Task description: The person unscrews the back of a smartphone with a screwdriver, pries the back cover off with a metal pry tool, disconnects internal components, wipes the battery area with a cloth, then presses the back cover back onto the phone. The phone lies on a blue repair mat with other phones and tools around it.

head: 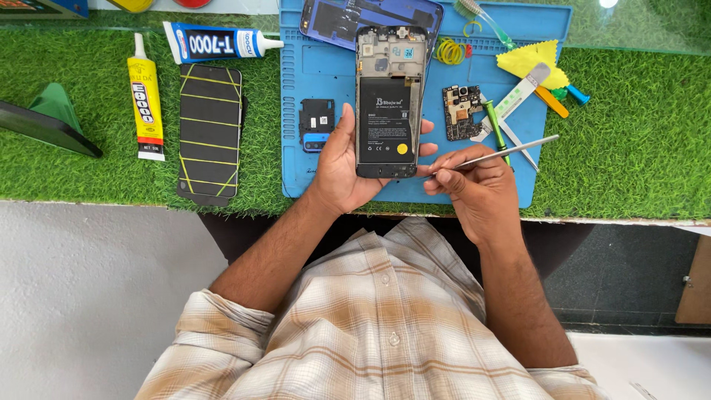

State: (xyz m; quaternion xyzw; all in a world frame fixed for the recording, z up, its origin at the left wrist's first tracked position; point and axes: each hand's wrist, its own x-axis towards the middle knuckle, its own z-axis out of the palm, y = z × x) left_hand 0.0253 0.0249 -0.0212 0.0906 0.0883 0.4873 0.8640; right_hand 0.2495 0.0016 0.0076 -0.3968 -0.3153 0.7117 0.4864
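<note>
**Opened phone held over blue mat, metal tool at its lower edge**

One opened phone [390, 104], back removed and black battery exposed, is gripped in the left hand [342, 164], whose fingers are closed around its sides. One thin metal tool [495, 155] is pinched in the right hand [478, 185], its tip at the phone's 5 o'clock corner. One blue mat [295, 178] lies beneath. At the phone's 3 o'clock one circuit board [462, 112] is seen; at 9 o'clock, one small black cover [317, 123]. Two glue tubes are counted at 10 o'clock: one yellow tube [146, 100], one white tube [216, 42]. One banded black panel [210, 132] lies between them. The bench is covered in green artificial turf [629, 148]; grey floor is seen below.
</note>
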